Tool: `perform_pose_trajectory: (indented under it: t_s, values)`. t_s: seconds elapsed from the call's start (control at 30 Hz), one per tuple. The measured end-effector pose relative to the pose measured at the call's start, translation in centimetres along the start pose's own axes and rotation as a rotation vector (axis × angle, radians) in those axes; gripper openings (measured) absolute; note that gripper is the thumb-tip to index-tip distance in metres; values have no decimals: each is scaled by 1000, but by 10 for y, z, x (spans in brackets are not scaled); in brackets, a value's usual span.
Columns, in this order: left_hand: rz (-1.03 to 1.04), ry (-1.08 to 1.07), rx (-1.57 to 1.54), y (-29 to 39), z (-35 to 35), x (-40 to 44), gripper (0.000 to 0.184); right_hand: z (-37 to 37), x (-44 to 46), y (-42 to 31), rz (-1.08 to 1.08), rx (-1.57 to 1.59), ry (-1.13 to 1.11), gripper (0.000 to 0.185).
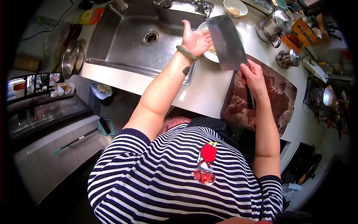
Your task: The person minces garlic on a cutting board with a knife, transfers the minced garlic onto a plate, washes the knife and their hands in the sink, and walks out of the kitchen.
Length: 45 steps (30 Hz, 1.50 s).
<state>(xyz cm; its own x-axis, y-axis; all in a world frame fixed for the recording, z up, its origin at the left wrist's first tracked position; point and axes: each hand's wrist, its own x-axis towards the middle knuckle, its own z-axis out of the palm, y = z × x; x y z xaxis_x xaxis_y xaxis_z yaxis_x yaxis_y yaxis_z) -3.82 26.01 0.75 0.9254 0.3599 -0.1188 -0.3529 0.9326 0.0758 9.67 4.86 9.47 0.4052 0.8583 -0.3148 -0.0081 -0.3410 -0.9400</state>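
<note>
My right hand (pixel 254 77) is wrapped round the handle of a wide cleaver (pixel 228 43), its blade raised over the counter and partly covering a white plate (pixel 211 56). Some pale, chopped-looking food shows on that plate, too small to name. My left hand (pixel 197 40) is turned palm up with the fingers spread, beside the plate and close to the blade, holding nothing. A green bangle sits on the left wrist. Below the cleaver lies a worn, dark red-brown cutting board (pixel 266 99).
A steel sink (pixel 123 56) with a drain fills the left of the counter, and a metal basin (pixel 72 59) stands at its left edge. At the back is a white bowl (pixel 235 8). Steel pots (pixel 274 28) and an orange box (pixel 302 33) stand on the right.
</note>
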Motion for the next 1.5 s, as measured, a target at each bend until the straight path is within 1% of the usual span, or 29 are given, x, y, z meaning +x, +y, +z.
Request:
perform_pose_trajectory:
  t_s: [0.03, 0.07, 0.1, 0.17, 0.27, 0.3, 0.33, 0.4, 0.43, 0.47, 0.5, 0.57, 0.6, 0.63, 0.7, 0.77, 0.83, 0.87, 0.9, 0.97, 1.0, 1.03, 1.07, 1.17, 1.23, 1.33, 1.37, 1.47, 1.5]
  values:
    - [-165, -461, -209, 4, -14, 4, 129, 0, 1, 2, 1, 3, 4, 22]
    - [-106, -326, -138, 1, -2, 3, 130, 0, 4, 8, 26, 15, -40, 22]
    - [-112, -326, -136, -3, 15, -3, 130, 0, 8, 14, 52, 28, -84, 21]
    - [52, 142, 284, -11, 44, -14, 125, -10, 13, 24, 74, 86, -54, 21]
    - [53, 221, 354, -1, 43, -16, 122, -17, 11, 25, 9, -389, 149, 16]
    - [49, 238, 372, 1, 42, -16, 122, -13, 4, 18, 14, -388, 154, 16]
    - [40, 239, 369, 1, 40, -16, 122, -5, -4, 10, -154, -582, 229, 14]
    - [195, 142, 740, 3, 39, -15, 106, 4, -13, 6, -464, -884, 336, 9]
    - [278, 89, 926, 4, 39, -12, 99, 6, -16, 4, -463, -884, 342, 9]
    - [714, 388, 1457, -1, 35, -11, 88, 7, -18, 0, -466, -1021, 329, 10]
    - [906, 275, 1980, -1, 29, -18, 91, 8, -20, -1, -465, -1157, 312, 13]
    - [748, -80, 2413, -13, 24, -17, 102, 8, -18, 3, -517, -1263, 309, 13]
    - [545, -233, 2341, -29, 33, -17, 100, 8, -15, 7, -544, -1345, 295, 12]
    - [546, -233, 2341, -43, 33, -16, 100, 8, -14, 9, -573, -1428, 281, 10]
    - [351, -318, 2574, -62, 31, -10, 94, 8, -13, 10, -594, -1457, 266, 9]
    - [308, -173, 2673, -57, 26, 1, 95, 3, -19, 10, -580, -1487, 291, 7]
    - [152, 102, 2725, -38, 17, 9, 82, -7, -31, 9, -544, -1460, 324, 7]
    - [154, 189, 2634, -30, 7, 11, 70, -13, -39, 10, -513, -1429, 356, 7]
    - [154, 186, 2633, -21, -6, 17, 70, -20, -47, 13, -463, -1366, 367, 13]
    - [479, 191, 2301, -8, -23, 26, 57, -31, -61, 18, -379, -1223, 470, 21]
    - [395, 272, 1753, -4, -4, 24, 52, -37, -66, 22, -288, -1144, 517, 24]
    - [304, 327, 1204, -1, 17, 21, 47, -42, -69, 23, -332, -1027, 573, 19]
    - [374, 479, 951, 5, 13, 24, 45, -41, -73, 21, -274, -928, 587, 17]
    - [316, 429, 398, 27, 9, 8, 40, -36, -83, 8, -212, -762, 579, 14]
    - [372, 478, 300, 36, 5, -8, 39, -28, -82, 3, -253, -619, 510, 14]
    - [436, 475, 193, 58, -11, -43, 37, -4, -72, -9, -326, -616, 376, 14]
    - [486, 507, 222, 65, -18, -55, 40, 4, -64, -7, -357, -609, 312, 14]
    - [710, 846, 548, 70, -20, -91, 43, 32, -28, 2, -436, -631, 144, 16]
    - [755, 814, 524, 75, -18, -104, 42, 47, -22, 0, -431, -661, 108, 17]
